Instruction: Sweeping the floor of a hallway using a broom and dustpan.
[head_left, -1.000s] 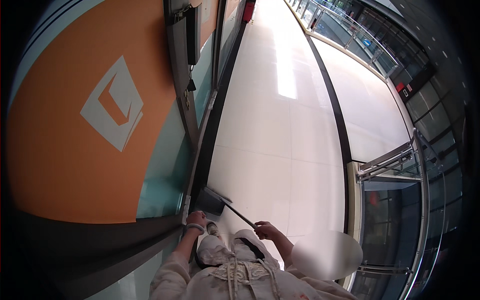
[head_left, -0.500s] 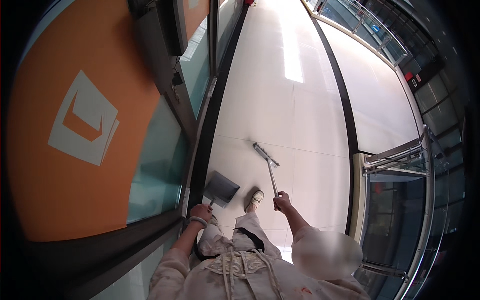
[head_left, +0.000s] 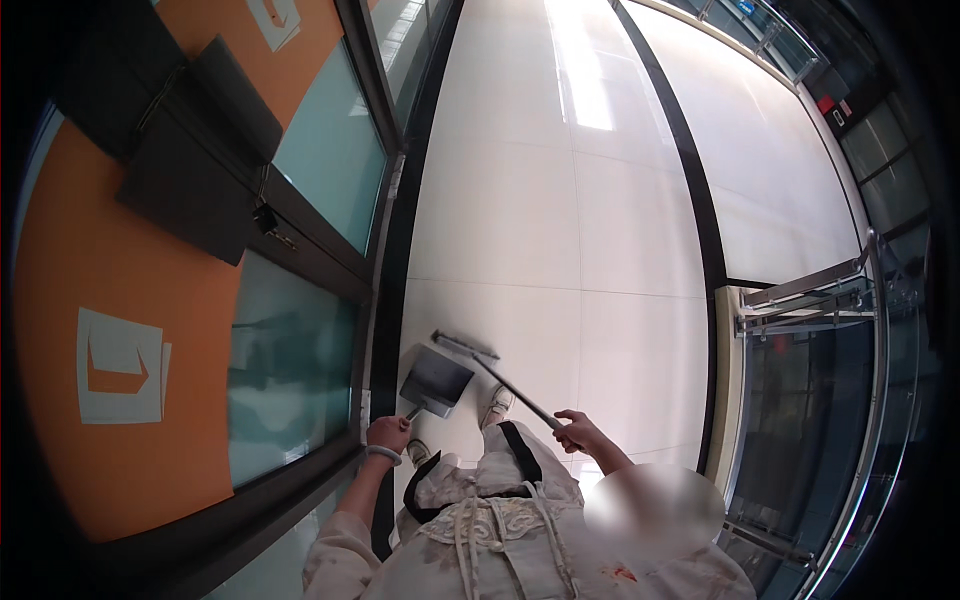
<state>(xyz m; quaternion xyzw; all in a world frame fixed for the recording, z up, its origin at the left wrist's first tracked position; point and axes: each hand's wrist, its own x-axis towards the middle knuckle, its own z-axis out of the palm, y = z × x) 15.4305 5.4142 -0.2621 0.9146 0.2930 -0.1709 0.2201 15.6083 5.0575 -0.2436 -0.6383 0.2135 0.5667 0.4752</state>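
Note:
My left hand is closed round the handle of a dark grey dustpan, whose pan is low over the pale floor by the black border strip. In my right hand is the long handle of a broom. The handle slants away to the left, down to a dark, slightly blurred broom head. That head lies just beyond the far edge of the dustpan; whether the two touch I cannot tell. A bracelet circles my left wrist. My shoes show behind the dustpan and near the broom handle.
Along the left runs a glass door front with orange panels, dark frames and a hanging padlock. Pale glossy tiles stretch ahead between black border strips. A metal railing with glass stands at the right.
The broom head has swung left and nearer, from mid-floor to the dustpan's far edge. I have moved forward along the door front, with the dustpan still in my left hand.

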